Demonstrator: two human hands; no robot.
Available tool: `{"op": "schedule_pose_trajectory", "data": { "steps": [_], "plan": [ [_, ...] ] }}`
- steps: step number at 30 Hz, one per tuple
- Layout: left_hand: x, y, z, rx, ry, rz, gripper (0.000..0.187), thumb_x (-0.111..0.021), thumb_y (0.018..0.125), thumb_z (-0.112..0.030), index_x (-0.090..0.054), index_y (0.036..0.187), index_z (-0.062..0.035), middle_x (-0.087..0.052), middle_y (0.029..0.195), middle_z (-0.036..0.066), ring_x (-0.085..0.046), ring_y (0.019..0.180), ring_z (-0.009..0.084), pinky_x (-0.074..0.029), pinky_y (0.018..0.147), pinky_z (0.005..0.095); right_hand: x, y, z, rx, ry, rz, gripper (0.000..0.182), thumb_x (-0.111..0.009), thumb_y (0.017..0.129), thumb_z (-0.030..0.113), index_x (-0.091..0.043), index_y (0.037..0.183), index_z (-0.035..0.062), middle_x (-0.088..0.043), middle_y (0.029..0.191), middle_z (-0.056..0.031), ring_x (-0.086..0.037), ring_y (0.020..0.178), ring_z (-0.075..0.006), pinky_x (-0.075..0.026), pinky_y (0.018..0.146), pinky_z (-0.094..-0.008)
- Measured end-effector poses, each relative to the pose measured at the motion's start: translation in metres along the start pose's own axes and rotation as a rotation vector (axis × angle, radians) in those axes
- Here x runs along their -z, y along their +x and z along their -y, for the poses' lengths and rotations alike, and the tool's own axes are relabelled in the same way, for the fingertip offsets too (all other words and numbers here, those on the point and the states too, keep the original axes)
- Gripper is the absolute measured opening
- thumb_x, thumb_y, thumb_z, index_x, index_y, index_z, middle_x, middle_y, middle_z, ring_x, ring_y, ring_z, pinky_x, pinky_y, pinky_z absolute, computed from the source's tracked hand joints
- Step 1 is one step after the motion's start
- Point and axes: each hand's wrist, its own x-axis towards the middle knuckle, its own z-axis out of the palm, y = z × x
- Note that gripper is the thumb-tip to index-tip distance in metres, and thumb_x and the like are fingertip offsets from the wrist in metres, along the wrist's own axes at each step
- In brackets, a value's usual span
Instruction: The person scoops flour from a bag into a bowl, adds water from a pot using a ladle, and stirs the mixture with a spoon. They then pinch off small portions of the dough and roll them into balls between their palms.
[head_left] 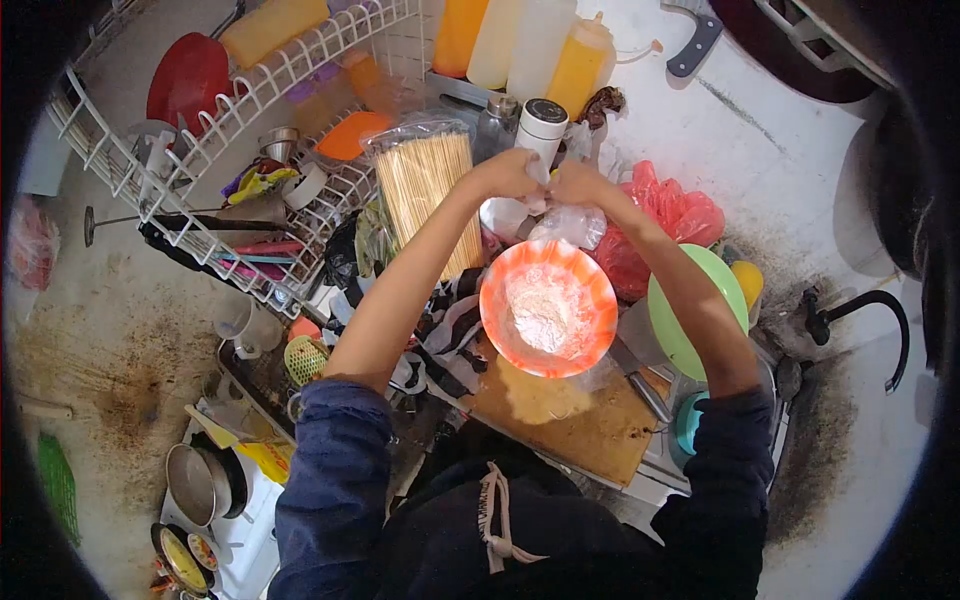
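My left hand (510,174) and my right hand (582,184) are close together beyond the bowl, fingers closed. Between them they pinch a whitish, see-through plastic bag (538,200), part of it hidden by the fingers. Another clear plastic bag (572,226) lies just below my right hand. Nearer to me, an orange and white bowl (495,318) with a wavy rim holds white powder (545,312) that looks like flour. Right behind my left hand stands a white bottle with a dark lid (543,125).
A wooden cutting board (600,435) and a knife (645,390) lie near the bowl. Bamboo skewers (428,195) are at left, by the white dish rack (190,190). A red plastic bag (670,215), green bowl (695,310) and black faucet (870,300) are at right.
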Motion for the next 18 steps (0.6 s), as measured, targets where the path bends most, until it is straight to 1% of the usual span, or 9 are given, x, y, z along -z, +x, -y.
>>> {"op": "schedule_pose_trajectory", "data": {
  "steps": [3,7,9,12,14,15,16,17,18],
  "plan": [
    [-0.003,-0.003,-0.003,0.016,0.058,-0.079,0.067,-0.068,0.065,-0.007,-0.036,0.121,0.0084,-0.051,0.107,0.020,-0.059,0.083,0.0211,-0.051,0.064,0.0292,-0.012,0.005,-0.018,0.001,0.048,-0.069,0.037,-0.060,0.068,0.036,-0.063,0.068,-0.0010,-0.060,0.065,-0.0195,-0.059,0.063,-0.0300,-0.044,0.058,-0.0387],
    [0.003,-0.007,-0.008,-0.027,0.044,-0.138,0.066,-0.067,0.065,-0.006,-0.036,0.121,0.0086,-0.055,0.100,0.017,-0.060,0.080,0.0202,-0.052,0.062,0.0292,0.001,-0.003,-0.035,0.027,0.158,-0.057,0.038,-0.061,0.070,0.039,-0.065,0.070,0.0006,-0.060,0.065,-0.0184,-0.059,0.061,-0.0266,-0.044,0.058,-0.0377],
    [0.008,-0.011,-0.014,-0.014,0.018,-0.137,0.064,-0.066,0.065,-0.005,-0.037,0.120,0.0086,-0.056,0.099,0.017,-0.060,0.079,0.0198,-0.052,0.062,0.0293,0.006,-0.004,-0.038,0.040,0.163,-0.039,0.037,-0.059,0.069,0.040,-0.065,0.069,0.0034,-0.060,0.072,-0.0217,-0.059,0.070,-0.0338,-0.045,0.066,-0.0401],
    [0.015,-0.013,-0.018,0.024,0.046,-0.095,0.057,-0.064,0.067,-0.006,-0.042,0.118,0.0076,-0.057,0.097,0.015,-0.060,0.077,0.0193,-0.051,0.061,0.0292,0.011,-0.013,-0.041,0.011,0.151,-0.102,0.036,-0.060,0.070,0.042,-0.067,0.067,0.0061,-0.060,0.068,-0.0202,-0.059,0.066,-0.0315,-0.045,0.064,-0.0386],
    [0.019,-0.008,-0.013,0.038,0.089,-0.160,0.048,-0.062,0.067,-0.010,-0.049,0.112,0.0057,-0.059,0.090,0.015,-0.060,0.073,0.0175,-0.051,0.058,0.0282,0.005,-0.007,-0.053,0.004,0.209,-0.122,0.036,-0.061,0.070,0.042,-0.067,0.066,0.0066,-0.060,0.067,-0.0196,-0.059,0.065,-0.0304,-0.044,0.063,-0.0378],
    [0.020,-0.010,-0.017,0.036,0.090,-0.159,0.048,-0.062,0.067,-0.010,-0.049,0.112,0.0057,-0.059,0.090,0.015,-0.060,0.073,0.0175,-0.051,0.058,0.0282,0.006,-0.008,-0.051,0.000,0.268,-0.140,0.035,-0.062,0.070,0.042,-0.067,0.065,0.0070,-0.060,0.066,-0.0190,-0.059,0.064,-0.0293,-0.044,0.062,-0.0371],
    [0.022,-0.012,-0.021,0.051,0.210,-0.183,0.046,-0.061,0.067,-0.011,-0.052,0.109,0.0038,-0.060,0.090,0.016,-0.061,0.074,0.0194,-0.050,0.060,0.0295,0.009,-0.012,-0.050,-0.002,0.267,-0.142,0.035,-0.062,0.070,0.042,-0.067,0.065,0.0070,-0.060,0.066,-0.0190,-0.059,0.064,-0.0293,-0.044,0.062,-0.0371],
    [0.023,-0.015,-0.025,0.066,0.330,-0.207,0.043,-0.059,0.067,-0.012,-0.055,0.107,0.0018,-0.060,0.090,0.017,-0.061,0.075,0.0214,-0.050,0.063,0.0308,0.012,-0.016,-0.049,0.013,0.286,-0.128,0.031,-0.060,0.073,0.035,-0.066,0.073,0.0043,-0.059,0.061,-0.0171,-0.055,0.057,-0.0236,-0.043,0.058,-0.0357],
    [0.024,-0.012,-0.021,0.063,0.331,-0.206,0.043,-0.059,0.067,-0.012,-0.055,0.107,0.0018,-0.060,0.090,0.017,-0.061,0.075,0.0214,-0.050,0.063,0.0308,0.014,-0.020,-0.047,0.028,0.306,-0.114,0.028,-0.059,0.075,0.029,-0.065,0.080,0.0016,-0.057,0.057,-0.0152,-0.050,0.051,-0.0180,-0.041,0.053,-0.0342]
  ]
}}
